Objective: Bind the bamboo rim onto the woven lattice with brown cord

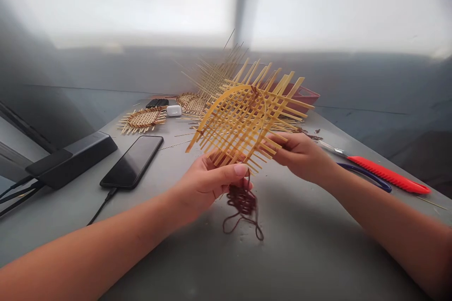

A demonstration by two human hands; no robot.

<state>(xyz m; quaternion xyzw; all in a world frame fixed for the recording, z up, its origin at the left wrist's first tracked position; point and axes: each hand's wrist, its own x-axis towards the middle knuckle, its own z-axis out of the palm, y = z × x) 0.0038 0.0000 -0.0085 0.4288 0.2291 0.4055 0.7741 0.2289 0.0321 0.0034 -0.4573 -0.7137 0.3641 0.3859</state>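
Note:
A woven lattice of pale bamboo strips (pixel 236 122) is held up tilted above the grey table, its strip ends sticking out. A curved bamboo band (pixel 215 103) runs over its upper left side, with brown cord wound round it near the top. My left hand (pixel 215 176) grips the lattice's lower edge, thumb in front. From beside those fingers hangs a tangled bundle of dark brown cord (pixel 243 202). At the lattice's lower right edge, my right hand (pixel 300 153) is closed on the strip ends, its fingertips partly hidden.
A black phone (pixel 132 162) and a black power block (pixel 72 157) lie left. Cord-bound woven pieces (pixel 144 118) and a white case (pixel 173 111) are farther back. A pink tray (pixel 307 96) stands behind the lattice. Red-handled scissors (pixel 388 174) lie right.

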